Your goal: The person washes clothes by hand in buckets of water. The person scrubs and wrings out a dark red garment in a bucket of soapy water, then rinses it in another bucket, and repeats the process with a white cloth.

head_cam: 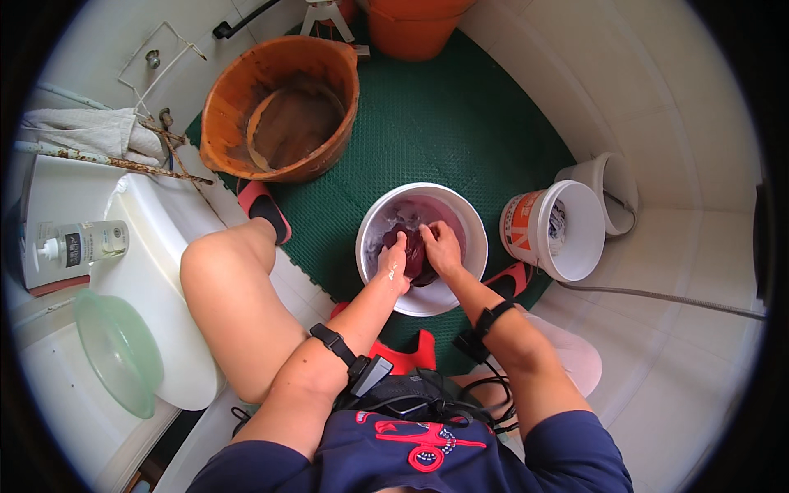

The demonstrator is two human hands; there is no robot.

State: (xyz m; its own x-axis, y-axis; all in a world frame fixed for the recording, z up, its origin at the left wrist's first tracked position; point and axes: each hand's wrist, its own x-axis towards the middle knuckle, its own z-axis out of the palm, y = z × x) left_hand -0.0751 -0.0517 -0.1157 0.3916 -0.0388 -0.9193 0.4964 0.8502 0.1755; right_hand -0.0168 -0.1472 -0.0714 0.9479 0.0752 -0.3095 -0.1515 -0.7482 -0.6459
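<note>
A white plastic bucket [425,306] stands between my feet, with pinkish, sudsy water [425,206] in it. Inside, a wet dark-red cloth [417,256] is bunched up between my hands. My left hand [392,260] grips the cloth from the left, thumb on top, with some suds on the wrist. From the right, my right hand [442,246] pinches the cloth with bent fingers. The lower part of the cloth sinks toward the water, and its full shape is hidden.
An orange-brown tub [336,145] stands at the upper left on a green mat [407,123]. To the right are a labelled white bucket [576,246] and a metal hose [666,297]. A washbasin [179,345] on the left carries a pump bottle [92,242] and a green plastic basin [117,351].
</note>
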